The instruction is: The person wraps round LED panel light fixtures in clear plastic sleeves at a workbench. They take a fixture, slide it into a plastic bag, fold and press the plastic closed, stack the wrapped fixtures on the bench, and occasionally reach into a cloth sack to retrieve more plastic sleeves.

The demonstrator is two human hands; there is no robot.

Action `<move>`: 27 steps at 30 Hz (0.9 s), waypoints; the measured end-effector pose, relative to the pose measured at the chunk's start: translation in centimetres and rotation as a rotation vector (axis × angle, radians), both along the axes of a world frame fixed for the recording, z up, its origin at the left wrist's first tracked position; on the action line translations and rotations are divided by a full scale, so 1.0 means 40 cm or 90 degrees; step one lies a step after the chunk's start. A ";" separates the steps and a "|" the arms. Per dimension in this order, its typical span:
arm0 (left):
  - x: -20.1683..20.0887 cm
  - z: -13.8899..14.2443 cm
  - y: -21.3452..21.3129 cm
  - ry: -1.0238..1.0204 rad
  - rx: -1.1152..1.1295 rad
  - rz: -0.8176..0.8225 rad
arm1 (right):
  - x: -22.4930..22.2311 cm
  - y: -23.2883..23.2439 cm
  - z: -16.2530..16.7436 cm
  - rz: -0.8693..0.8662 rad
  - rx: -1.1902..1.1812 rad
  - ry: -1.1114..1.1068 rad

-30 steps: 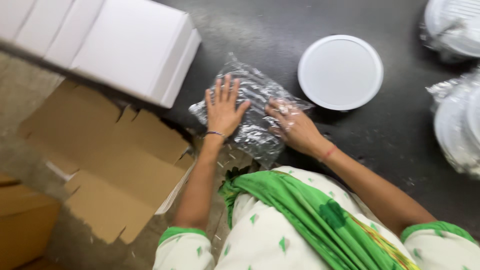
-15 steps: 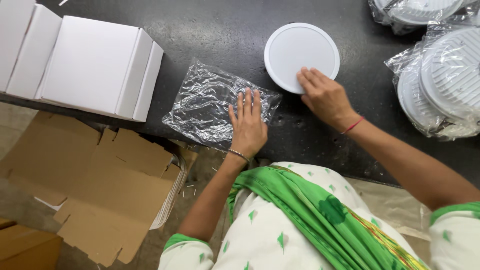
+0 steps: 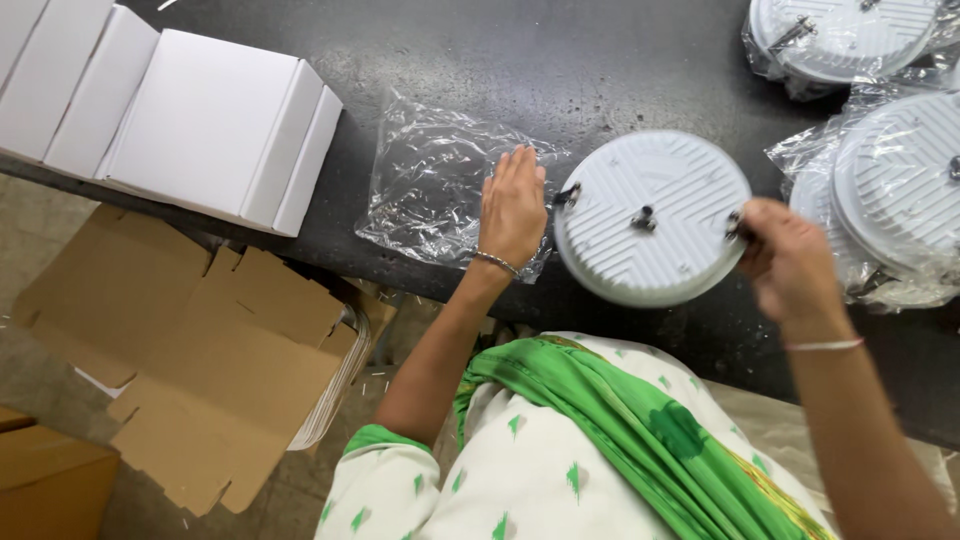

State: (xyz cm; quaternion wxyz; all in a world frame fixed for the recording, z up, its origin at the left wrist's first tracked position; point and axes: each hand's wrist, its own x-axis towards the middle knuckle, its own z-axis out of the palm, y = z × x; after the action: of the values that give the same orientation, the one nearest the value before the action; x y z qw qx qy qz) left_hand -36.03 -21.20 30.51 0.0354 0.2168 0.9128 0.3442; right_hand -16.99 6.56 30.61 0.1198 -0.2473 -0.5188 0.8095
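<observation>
From the head camera, your left hand [image 3: 513, 205] lies flat, fingers open, on the crinkled clear plastic bag [image 3: 440, 185] on the speckled dark table [image 3: 500, 60]. Your right hand [image 3: 785, 262] has its fingers closed on the rim of the round white ribbed disc [image 3: 650, 218], held tilted just right of the bag
</observation>
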 end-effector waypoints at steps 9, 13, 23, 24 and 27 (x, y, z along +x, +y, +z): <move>0.044 -0.056 0.118 0.062 -0.024 -0.142 | 0.031 -0.189 -0.086 0.062 -0.073 -0.036; 0.069 -0.082 0.147 0.063 -0.068 -0.184 | 0.022 -0.221 -0.088 0.033 -0.066 -0.051; 0.098 -0.058 0.159 0.043 0.144 -0.227 | -0.070 -0.277 -0.059 0.058 -0.006 -0.049; 0.093 -0.053 0.152 0.041 0.151 -0.225 | -0.092 -0.282 -0.063 0.069 -0.004 -0.047; 0.075 -0.036 0.120 0.039 0.170 -0.222 | -0.179 -0.308 -0.093 0.095 -0.010 -0.008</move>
State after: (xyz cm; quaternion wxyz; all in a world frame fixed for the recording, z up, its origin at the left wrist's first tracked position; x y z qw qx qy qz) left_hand -33.02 -16.39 29.07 0.0372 0.3843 0.8086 0.4440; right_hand -24.14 -5.77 26.89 0.0537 -0.2140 -0.5306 0.8184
